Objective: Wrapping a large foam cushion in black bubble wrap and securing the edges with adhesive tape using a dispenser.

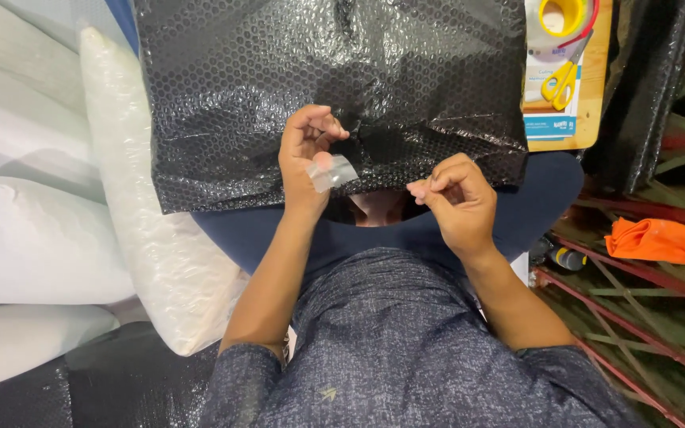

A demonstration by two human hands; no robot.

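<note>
Two hands, left [304,154] and right [453,198], one black bubble-wrap sheet [279,87], one clear tape piece [333,172], one yellow scissors [560,79] at 1 o'clock, one yellow tape roll [562,16], one orange cloth [660,240] at 3 o'clock, one white bubble-wrap roll [144,214] at 9 o'clock

yellow-handled scissors [558,79] lay on a wooden board [598,95] beside a yellow tape roll [562,16]. white padded rolls [144,230] sat left; an orange cloth [660,239] lay right on red-green racking [644,317].

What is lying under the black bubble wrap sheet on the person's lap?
Under the black bubble wrap sheet, dark blue trouser legs show at its lower edge. Whatever else it covers is hidden.
</note>
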